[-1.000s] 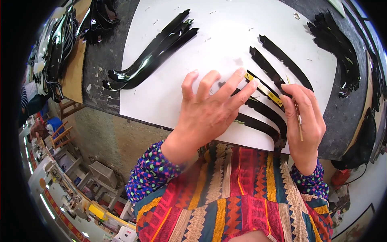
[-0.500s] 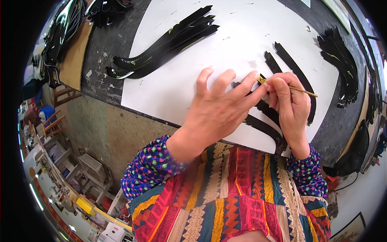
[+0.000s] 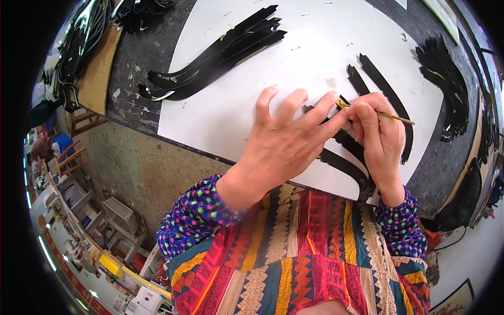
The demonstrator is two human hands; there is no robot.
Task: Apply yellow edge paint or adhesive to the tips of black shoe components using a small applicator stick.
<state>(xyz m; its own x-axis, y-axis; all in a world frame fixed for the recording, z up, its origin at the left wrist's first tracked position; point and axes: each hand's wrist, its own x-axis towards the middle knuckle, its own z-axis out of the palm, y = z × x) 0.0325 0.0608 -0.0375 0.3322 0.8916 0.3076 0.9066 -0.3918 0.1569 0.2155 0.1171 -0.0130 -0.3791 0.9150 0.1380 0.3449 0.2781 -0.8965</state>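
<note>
My left hand rests palm down with its fingers spread, the index and middle fingertips pressing at the end of a black curved strip on a white sheet. My right hand pinches a thin gold-coloured stick tool, whose tip meets the strip close to my left index finger. My hands cover much of that strip. Another dark strip curves below them toward the table's near edge. To the right of my left fingertips lie a short-looking strip, partly hidden by my right hand, and a longer one.
A stack of glossy black strips lies at the sheet's upper left. A fanned black bundle sits on the dark tabletop at right. More black pieces hang over brown cardboard at far left. Stools stand on the floor.
The whole view has shifted very slightly. My hands and the stick tool keep nearly the same place on the strip.
</note>
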